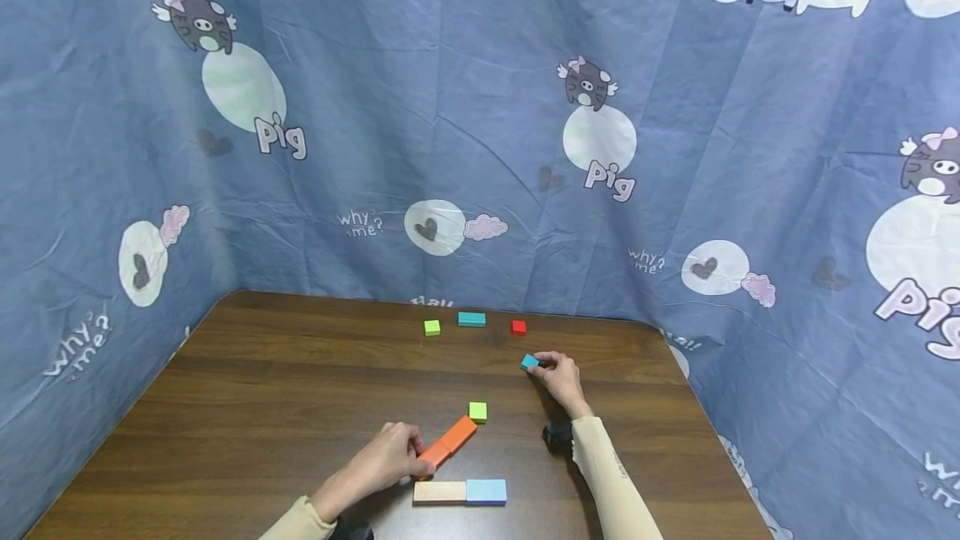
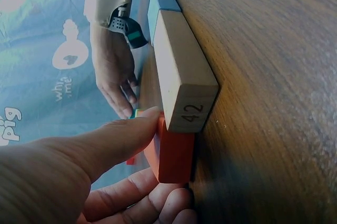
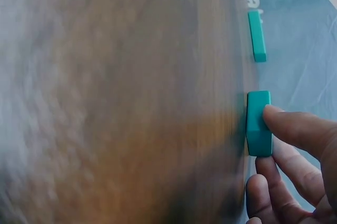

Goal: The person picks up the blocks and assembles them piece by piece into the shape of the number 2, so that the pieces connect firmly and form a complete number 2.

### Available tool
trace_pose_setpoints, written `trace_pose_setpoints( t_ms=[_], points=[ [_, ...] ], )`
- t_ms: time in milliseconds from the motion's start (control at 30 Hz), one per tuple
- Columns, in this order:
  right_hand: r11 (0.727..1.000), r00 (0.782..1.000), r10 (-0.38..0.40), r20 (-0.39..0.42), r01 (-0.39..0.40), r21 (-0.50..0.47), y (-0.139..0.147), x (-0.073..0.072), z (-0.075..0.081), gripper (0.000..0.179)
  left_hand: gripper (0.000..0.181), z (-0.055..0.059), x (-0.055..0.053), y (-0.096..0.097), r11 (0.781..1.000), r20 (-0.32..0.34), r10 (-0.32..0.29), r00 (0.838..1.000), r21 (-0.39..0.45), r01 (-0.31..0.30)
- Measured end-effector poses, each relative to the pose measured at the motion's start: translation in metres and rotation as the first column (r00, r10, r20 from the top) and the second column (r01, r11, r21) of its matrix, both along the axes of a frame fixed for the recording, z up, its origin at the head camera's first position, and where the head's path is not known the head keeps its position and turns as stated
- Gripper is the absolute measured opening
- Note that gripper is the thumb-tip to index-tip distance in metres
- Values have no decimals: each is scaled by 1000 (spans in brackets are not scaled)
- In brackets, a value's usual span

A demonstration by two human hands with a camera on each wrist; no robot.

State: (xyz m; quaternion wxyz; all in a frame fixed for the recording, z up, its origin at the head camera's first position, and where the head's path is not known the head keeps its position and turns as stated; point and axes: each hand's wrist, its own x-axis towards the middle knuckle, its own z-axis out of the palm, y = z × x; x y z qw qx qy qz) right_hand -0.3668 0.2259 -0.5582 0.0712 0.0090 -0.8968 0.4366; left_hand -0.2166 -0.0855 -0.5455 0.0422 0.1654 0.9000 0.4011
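My left hand (image 1: pixel 386 452) pinches the near end of an orange block (image 1: pixel 436 455) between thumb and fingers. A second orange block (image 1: pixel 460 433) continues from it in a slanting line, and a lime-green block (image 1: pixel 477 412) sits at the far end. In the left wrist view, the held orange block (image 2: pixel 176 161) is by a plain wooden block (image 2: pixel 184 66) marked "42". Farther out on the right, my right hand (image 1: pixel 561 382) holds a small teal block (image 1: pixel 529 362) with its thumb and fingertips. The right wrist view shows that teal block (image 3: pixel 259 124) low over or on the tabletop; which one is unclear.
On the brown wooden table (image 1: pixel 262 390), a light blue block (image 1: pixel 486 492) lies end to end with the wooden block, nearest the person. Along the back edge are a lime-green block (image 1: pixel 432 327), a long teal block (image 1: pixel 472 319) and a red block (image 1: pixel 519 327). Blue patterned cloth (image 1: pixel 465 148) hangs behind.
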Motion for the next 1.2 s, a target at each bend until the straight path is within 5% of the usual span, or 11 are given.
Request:
trace_pose_setpoints(
  t_ms=[567, 1200],
  points=[
    [998, 997, 69, -41, -70, -10, -9, 4, -2, 26, 23, -1, 0, -1, 1000, -4, -10, 1000, 10, 10],
    [991, 991, 134, 15, -134, -10, -12, 4, -6, 26, 24, 0, 1, 0, 1000, -16, 7, 1000, -1, -7]
  ],
)
